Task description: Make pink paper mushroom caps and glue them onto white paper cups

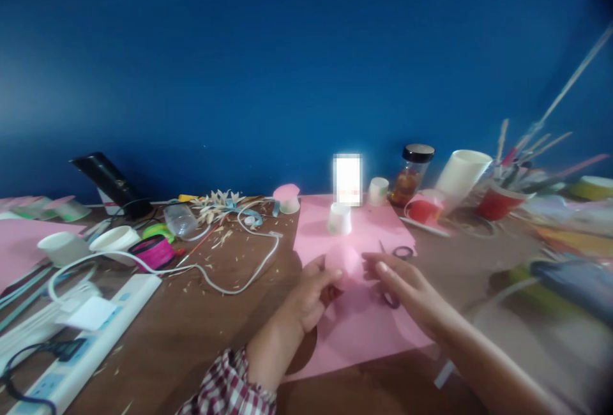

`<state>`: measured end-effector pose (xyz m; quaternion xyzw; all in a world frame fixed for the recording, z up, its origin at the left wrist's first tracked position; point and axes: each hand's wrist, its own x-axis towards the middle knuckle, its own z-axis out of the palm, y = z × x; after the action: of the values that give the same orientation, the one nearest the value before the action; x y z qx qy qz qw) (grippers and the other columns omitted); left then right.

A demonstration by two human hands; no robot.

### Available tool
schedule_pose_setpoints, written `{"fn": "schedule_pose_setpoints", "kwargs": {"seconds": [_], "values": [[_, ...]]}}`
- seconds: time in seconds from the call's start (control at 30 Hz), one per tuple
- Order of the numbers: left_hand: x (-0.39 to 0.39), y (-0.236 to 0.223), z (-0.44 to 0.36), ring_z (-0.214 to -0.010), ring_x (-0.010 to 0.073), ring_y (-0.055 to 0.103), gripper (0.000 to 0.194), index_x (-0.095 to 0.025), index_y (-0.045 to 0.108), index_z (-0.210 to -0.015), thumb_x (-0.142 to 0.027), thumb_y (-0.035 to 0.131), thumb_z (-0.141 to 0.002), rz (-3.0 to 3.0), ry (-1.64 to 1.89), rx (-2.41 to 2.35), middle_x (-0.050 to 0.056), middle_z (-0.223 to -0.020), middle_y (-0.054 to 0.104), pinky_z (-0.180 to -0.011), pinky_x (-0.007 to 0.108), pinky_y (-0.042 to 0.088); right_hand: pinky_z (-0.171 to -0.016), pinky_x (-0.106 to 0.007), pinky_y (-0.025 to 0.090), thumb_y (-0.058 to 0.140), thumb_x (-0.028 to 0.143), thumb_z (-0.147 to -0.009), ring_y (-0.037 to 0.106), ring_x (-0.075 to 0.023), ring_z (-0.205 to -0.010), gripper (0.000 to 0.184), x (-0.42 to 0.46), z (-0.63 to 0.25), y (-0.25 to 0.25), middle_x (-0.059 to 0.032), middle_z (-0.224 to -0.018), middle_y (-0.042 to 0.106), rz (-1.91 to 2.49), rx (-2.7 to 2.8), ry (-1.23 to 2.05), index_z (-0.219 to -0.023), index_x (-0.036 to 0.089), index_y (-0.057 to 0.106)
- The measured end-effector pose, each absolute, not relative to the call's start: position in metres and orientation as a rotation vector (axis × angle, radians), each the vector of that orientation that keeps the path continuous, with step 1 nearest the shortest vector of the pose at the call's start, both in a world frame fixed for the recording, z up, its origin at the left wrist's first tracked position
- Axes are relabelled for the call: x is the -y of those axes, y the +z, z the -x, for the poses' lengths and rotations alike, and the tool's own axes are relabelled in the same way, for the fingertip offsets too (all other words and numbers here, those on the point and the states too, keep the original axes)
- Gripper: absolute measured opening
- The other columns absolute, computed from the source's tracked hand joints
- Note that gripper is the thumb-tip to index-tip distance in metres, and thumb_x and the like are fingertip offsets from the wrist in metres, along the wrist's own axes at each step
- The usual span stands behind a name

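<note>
Near the frame's lower centre, a pink paper piece is being pinched by the left hand, while the right hand is being held loosely open just beside it. Scissors and a pink sheet are being partly covered by the right hand; beyond, a white cup is being supported by the sheet.

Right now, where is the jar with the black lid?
In the head view, the jar stands right of centre by the blue wall, between a small white cup and a larger white container.

Dim scene, glaring white screen at centre, soft shadows, right edge smeared and stretched.
</note>
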<state>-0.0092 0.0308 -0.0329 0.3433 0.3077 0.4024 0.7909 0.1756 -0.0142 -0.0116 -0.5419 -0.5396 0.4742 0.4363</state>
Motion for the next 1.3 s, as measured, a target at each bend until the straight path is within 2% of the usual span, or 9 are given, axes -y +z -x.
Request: {"fn": "schedule_pose_setpoints", "kwargs": {"seconds": [0.1, 0.23, 0.53, 0.7, 0.83, 1.0, 1.13, 1.3], "values": [[-0.028, -0.035, 0.007, -0.071, 0.014, 0.06, 0.032, -0.012, 0.062, -0.101, -0.019, 0.068, -0.07, -0.785, 0.821, -0.634, 0.007, -0.083, 0.066, -0.065, 0.024, 0.045, -0.06, -0.026, 0.046, 0.06, 0.048, -0.08, 0.06, -0.0159, -0.071, 0.045, 0.014, -0.165, -0.013, -0.0072, -0.084, 0.067, 1.207, 1.309, 1.395, -0.107, 0.012, 0.06], [-0.028, -0.038, 0.006, -0.072, 0.0169, 0.062, 0.035, -0.01, 0.061, -0.102, -0.019, 0.069, -0.069, -0.83, 0.793, -0.603, 0.01, -0.084, 0.067, -0.069, 0.028, 0.046, -0.058, -0.024, 0.043, 0.07, 0.047, -0.072, 0.056, -0.0138, -0.065, 0.041, 0.011, -0.16, -0.02, -0.004, -0.073, 0.063, 1.105, 1.225, 1.47, -0.091, 0.011, 0.063], [-0.028, -0.04, 0.003, -0.078, 0.0191, 0.062, 0.039, -0.009, 0.061, -0.102, -0.015, 0.072, -0.065, -0.8, 0.801, -0.608, 0.01, -0.085, 0.068, -0.076, 0.031, 0.046, -0.054, -0.023, 0.04, 0.07, 0.045, -0.072, 0.052, -0.0122, -0.059, 0.034, 0.013, -0.16, -0.028, 0.0004, -0.063, 0.057, 1.113, 1.127, 1.485, -0.075, 0.015, 0.056], [-0.028, -0.042, 0.004, -0.076, 0.0184, 0.062, 0.041, -0.009, 0.06, -0.102, -0.016, 0.074, -0.063, -0.8, 0.801, -0.61, 0.01, -0.085, 0.068, -0.075, 0.031, 0.046, -0.054, -0.024, 0.042, 0.069, 0.047, -0.072, 0.054, -0.0132, -0.059, 0.034, 0.013, -0.16, -0.029, -0.0004, -0.064, 0.059, 1.104, 1.105, 1.559, -0.077, 0.015, 0.058], [-0.027, -0.044, 0.004, -0.074, 0.0174, 0.062, 0.041, -0.01, 0.06, -0.102, -0.016, 0.074, -0.063, -0.807, 0.811, -0.635, 0.01, -0.086, 0.068, -0.072, 0.029, 0.046, -0.053, -0.025, 0.042, 0.07, 0.053, -0.067, 0.055, -0.014, -0.058, 0.04, 0.013, -0.16, -0.029, -0.0012, -0.062, 0.06, 1.173, 1.146, 1.511, -0.076, 0.015, 0.061], [-0.028, -0.044, 0.004, -0.075, 0.0166, 0.061, 0.042, -0.01, 0.06, -0.103, -0.016, 0.074, -0.064, -0.829, 0.796, -0.648, 0.011, -0.089, 0.068, -0.073, 0.029, 0.046, -0.043, -0.021, 0.035, 0.068, 0.054, -0.067, 0.048, -0.0105, -0.049, 0.04, 0.012, -0.158, -0.029, 0.0002, -0.059, 0.057, 1.269, 1.189, 1.431, -0.073, 0.016, 0.057], [-0.028, -0.041, 0.003, -0.074, 0.0165, 0.062, 0.034, -0.01, 0.061, -0.1, -0.02, 0.071, -0.069, -0.813, 0.798, -0.625, 0.009, -0.085, 0.067, -0.073, 0.029, 0.046, -0.039, -0.02, 0.03, 0.065, 0.053, -0.071, 0.041, -0.0076, -0.044, 0.038, 0.013, -0.158, -0.03, 0.0029, -0.056, 0.053, 1.292, 1.186, 1.423, -0.072, 0.017, 0.051], [-0.029, -0.042, 0.002, -0.071, 0.0152, 0.061, 0.032, -0.01, 0.061, -0.098, -0.019, 0.071, -0.069, -0.811, 0.802, -0.626, 0.008, -0.082, 0.067, -0.07, 0.028, 0.046, -0.04, -0.02, 0.029, 0.065, 0.049, -0.073, 0.039, -0.0069, -0.044, 0.035, 0.013, -0.159, -0.032, 0.0046, -0.055, 0.049, 1.28, 1.2, 1.414, -0.072, 0.017, 0.049]]}}
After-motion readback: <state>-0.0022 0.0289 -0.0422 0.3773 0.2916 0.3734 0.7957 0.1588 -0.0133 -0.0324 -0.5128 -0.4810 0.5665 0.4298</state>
